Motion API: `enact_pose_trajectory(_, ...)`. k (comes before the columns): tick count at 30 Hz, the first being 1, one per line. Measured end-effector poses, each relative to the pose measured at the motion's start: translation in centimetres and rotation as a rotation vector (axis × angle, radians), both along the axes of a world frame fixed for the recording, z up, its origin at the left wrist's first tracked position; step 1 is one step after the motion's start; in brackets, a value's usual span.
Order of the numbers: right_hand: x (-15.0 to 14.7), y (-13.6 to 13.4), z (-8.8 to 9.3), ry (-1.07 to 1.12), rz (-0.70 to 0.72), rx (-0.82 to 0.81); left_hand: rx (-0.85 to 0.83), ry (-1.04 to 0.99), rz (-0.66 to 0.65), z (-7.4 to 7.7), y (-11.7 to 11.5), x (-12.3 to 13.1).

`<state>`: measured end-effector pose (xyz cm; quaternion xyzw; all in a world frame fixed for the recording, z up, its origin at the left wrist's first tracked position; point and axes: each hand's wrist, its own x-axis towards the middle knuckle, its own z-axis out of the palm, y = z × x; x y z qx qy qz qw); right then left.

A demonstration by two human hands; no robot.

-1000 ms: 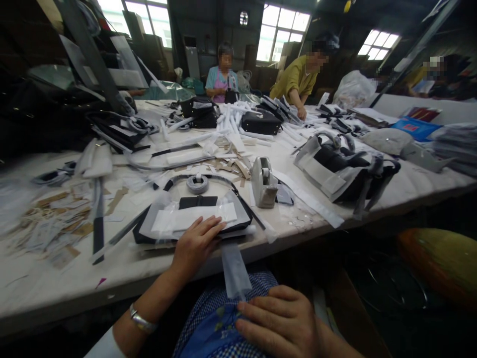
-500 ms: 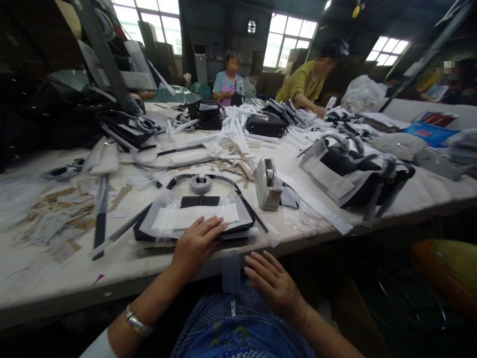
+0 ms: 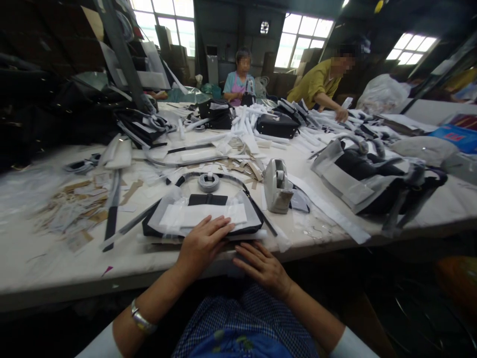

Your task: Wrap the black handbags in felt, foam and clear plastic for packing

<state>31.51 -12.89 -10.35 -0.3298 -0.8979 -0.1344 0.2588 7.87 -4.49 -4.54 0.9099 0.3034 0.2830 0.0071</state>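
Note:
In front of me a black handbag (image 3: 159, 231) lies on the table near its edge, with white padding sheet (image 3: 175, 215) over its front. My left hand (image 3: 204, 243) rests on the sheet, fingers flat and stretched out. At the table edge, just below the bag's lower right side, is my right hand (image 3: 264, 266). Its fingers are extended and it grips nothing that I can see; the fingertips are close to the bag's bottom. A roll of tape or wrapped strap (image 3: 208, 183) sits inside the loop of the bag's handle (image 3: 192, 176).
Right of the bag stands a tape dispenser (image 3: 278, 186). A wrapped black bag (image 3: 380, 186) lies farther right. Paper tags (image 3: 80, 211) are scattered at left. White rolls and more bags cover the table's back, where two people (image 3: 238, 82) (image 3: 320, 82) work.
My right hand has moved up to the table edge beside the bag. The translucent strip that hung near it is out of sight. My left hand stays on the bag, and the view has shifted left.

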Motion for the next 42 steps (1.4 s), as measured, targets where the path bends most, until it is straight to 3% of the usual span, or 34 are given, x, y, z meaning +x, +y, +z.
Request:
enact_pose_trajectory(10,-1.5,1.1,0.8,0.089,0.192,0.025,0.020,-0.015,-0.003,-0.3,-0.1,-0.1)
enact_pose_trajectory(16,-1.8,0.6,2.3,0.184,0.260,-0.042,0.087,-0.019,-0.009,-0.3,-0.2,0.0)
enact_pose_trajectory(26,-3.1,-1.2,4.0,0.301,0.195,-0.095,0.195,-0.056,-0.072,-1.5,-0.4,-0.3)
enact_pose_trajectory(31,-3.2,-1.4,5.8,0.301,0.178,-0.098,0.222,-0.056,-0.062,-1.4,-0.3,-0.1)
enact_pose_trajectory(38,-2.0,2.1,9.7,0.205,0.129,-0.037,0.207,-0.096,-0.041,-1.7,-0.6,0.0)
enact_pose_trajectory(42,-1.9,4.6,11.4,0.243,-0.022,-0.083,0.216,-0.129,-0.023,-1.9,-0.5,0.0)
